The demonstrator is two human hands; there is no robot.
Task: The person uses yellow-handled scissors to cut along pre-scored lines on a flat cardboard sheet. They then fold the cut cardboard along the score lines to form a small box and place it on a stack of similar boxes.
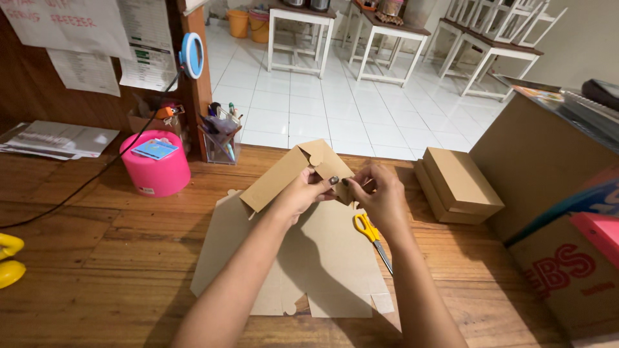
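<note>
My left hand [303, 193] and my right hand [382, 193] both grip a half-folded brown cardboard box [293, 173] held just above the wooden table [97, 245]. The fingertips meet at the box's right flap. Under the hands lie flat brown cardboard cutouts [322, 264]. A pair of yellow-handled scissors [371, 233] rests on those sheets, right beside my right wrist.
Two finished brown boxes [458, 183] are stacked at the right, next to a large carton [567, 264]. A pink round tub [156, 164], a clear pen holder [220, 135] and papers [55, 138] stand at the back left. A black cable [71, 196] crosses the table.
</note>
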